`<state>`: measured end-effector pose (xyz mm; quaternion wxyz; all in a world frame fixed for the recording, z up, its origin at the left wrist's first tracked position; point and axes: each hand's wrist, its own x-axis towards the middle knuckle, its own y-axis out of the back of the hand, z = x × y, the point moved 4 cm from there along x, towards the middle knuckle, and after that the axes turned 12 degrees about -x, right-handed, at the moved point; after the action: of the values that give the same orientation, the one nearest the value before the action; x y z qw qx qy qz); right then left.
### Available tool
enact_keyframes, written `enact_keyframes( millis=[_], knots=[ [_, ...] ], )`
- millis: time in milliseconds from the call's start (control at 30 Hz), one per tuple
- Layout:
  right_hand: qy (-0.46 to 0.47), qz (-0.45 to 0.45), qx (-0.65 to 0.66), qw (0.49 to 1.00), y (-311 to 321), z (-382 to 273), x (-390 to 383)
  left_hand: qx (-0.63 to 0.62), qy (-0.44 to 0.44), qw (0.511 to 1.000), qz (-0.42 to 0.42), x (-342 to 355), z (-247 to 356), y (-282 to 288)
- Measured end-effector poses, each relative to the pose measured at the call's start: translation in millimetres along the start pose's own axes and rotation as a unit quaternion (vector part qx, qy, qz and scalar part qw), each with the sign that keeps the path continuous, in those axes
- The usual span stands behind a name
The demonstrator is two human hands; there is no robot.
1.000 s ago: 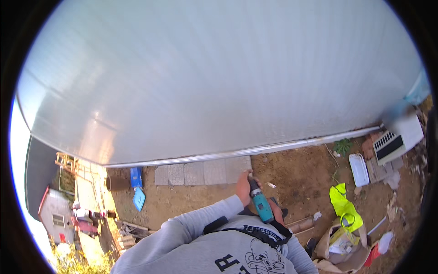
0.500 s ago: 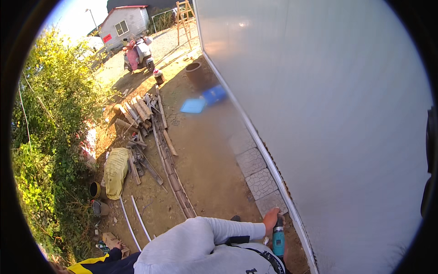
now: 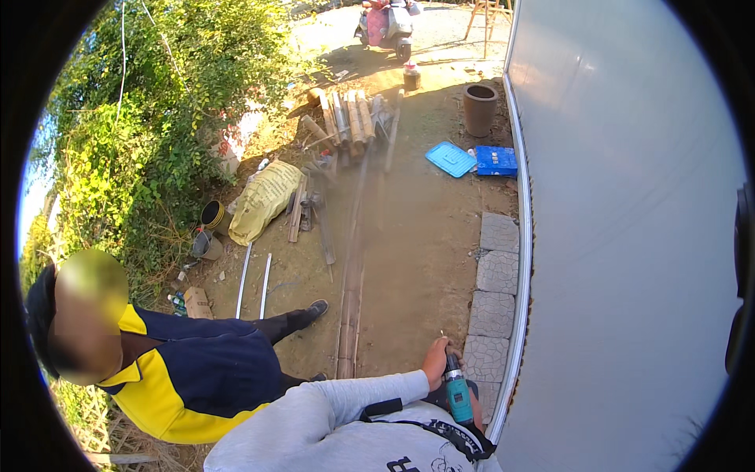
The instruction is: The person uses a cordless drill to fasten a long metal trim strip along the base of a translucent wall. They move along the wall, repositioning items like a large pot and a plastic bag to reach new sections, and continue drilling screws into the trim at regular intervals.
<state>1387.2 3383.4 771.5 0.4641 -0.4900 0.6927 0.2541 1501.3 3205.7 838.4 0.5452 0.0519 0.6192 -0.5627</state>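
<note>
In the lower middle, a teal and black power drill (image 3: 458,393) lies in front of my body, tip pointing away from me, with a small metal piece at its tip. My left hand (image 3: 436,363) is closed at the drill's front end; exactly what its fingertips grip is too small to tell. My right hand (image 3: 474,407) is mostly hidden behind the drill, wrapped round its grip. Below and to the right of them are paving slabs (image 3: 493,307), along the foot of a pale wall panel (image 3: 621,204).
A person (image 3: 197,358) in yellow and navy stands close at left. Beyond lie pipes (image 3: 354,118), a yellow sack (image 3: 263,200), metal strips (image 3: 244,279), a pot (image 3: 480,110), blue lid (image 3: 451,157), a long ground channel (image 3: 348,330), a scooter (image 3: 384,27) and bushes (image 3: 157,118).
The view has swung left along the wall, which now runs upright at the right. The person in yellow and navy has come into full view. The drill remains in my hands.
</note>
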Motion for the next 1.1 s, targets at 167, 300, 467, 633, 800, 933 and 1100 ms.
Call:
enact_keyframes(
  millis=[167,300,467,633,800,933,1100],
  knots=[
    [0.289,-0.041,-0.408,0.865,-63,-140,-13,-0.032,-0.082,0.990,0.107,36,76,-3],
    [0.353,-0.165,-0.326,0.861,-74,-256,21,-0.055,-0.138,0.982,0.119,81,138,-47],
    [0.407,-0.262,-0.348,0.803,-86,-381,95,-0.018,-0.202,0.975,0.094,129,227,-138],
    [0.400,-0.376,-0.272,0.790,-106,-469,150,-0.125,-0.238,0.958,0.099,175,286,-181],
    [0.298,-0.356,-0.364,0.807,-123,-554,240,-0.173,-0.210,0.959,0.080,267,345,-206],
    [0.281,-0.297,-0.380,0.830,-156,-647,309,-0.195,-0.173,0.962,0.080,357,422,-244],
    [0.307,-0.267,-0.370,0.835,-197,-784,330,-0.171,-0.143,0.974,0.030,450,530,-310]
  ],
)
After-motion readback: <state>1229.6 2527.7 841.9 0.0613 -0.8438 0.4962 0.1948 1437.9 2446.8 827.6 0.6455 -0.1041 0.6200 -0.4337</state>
